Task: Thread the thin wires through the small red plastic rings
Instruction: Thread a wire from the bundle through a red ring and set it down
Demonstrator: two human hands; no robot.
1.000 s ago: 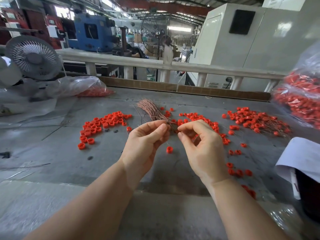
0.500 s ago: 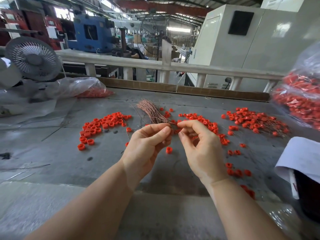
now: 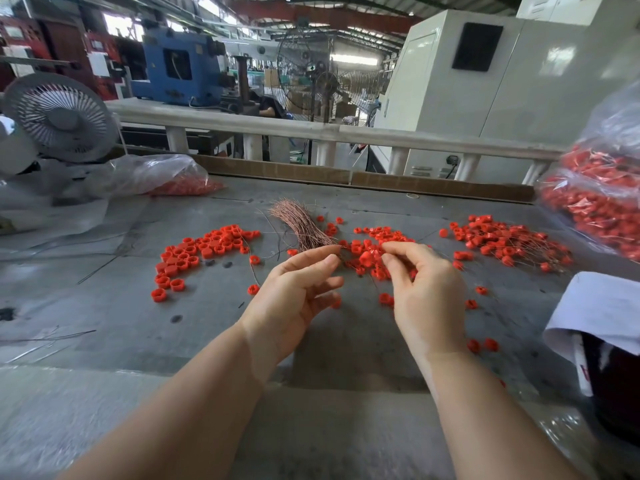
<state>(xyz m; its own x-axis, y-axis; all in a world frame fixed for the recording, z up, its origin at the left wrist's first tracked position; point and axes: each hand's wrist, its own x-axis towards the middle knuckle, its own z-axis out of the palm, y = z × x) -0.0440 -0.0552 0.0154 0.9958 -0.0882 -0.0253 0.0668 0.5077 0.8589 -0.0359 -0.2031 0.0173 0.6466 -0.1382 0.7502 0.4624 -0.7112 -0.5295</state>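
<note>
A bundle of thin copper wires (image 3: 300, 224) lies on the grey table (image 3: 114, 306), its near end at my left fingertips. Loose red plastic rings are scattered in a left pile (image 3: 204, 249) and a middle pile (image 3: 372, 242). My left hand (image 3: 294, 296) pinches a thin wire between thumb and forefinger, with its other fingers spread. My right hand (image 3: 427, 296) hovers over the middle pile and pinches a small red ring (image 3: 367, 259) at its thumb and forefinger tips. The wire between the hands is barely visible.
Rings with wires through them lie in a heap (image 3: 505, 242) at the right. A clear bag of red parts (image 3: 599, 202) stands at the far right, another bag (image 3: 166, 180) at the back left. A white cloth over a dark container (image 3: 602, 313) sits near right. A fan (image 3: 60, 116) stands at the left.
My hands have drawn apart sideways from where their fingertips met. The lower fingers of my left hand have spread open.
</note>
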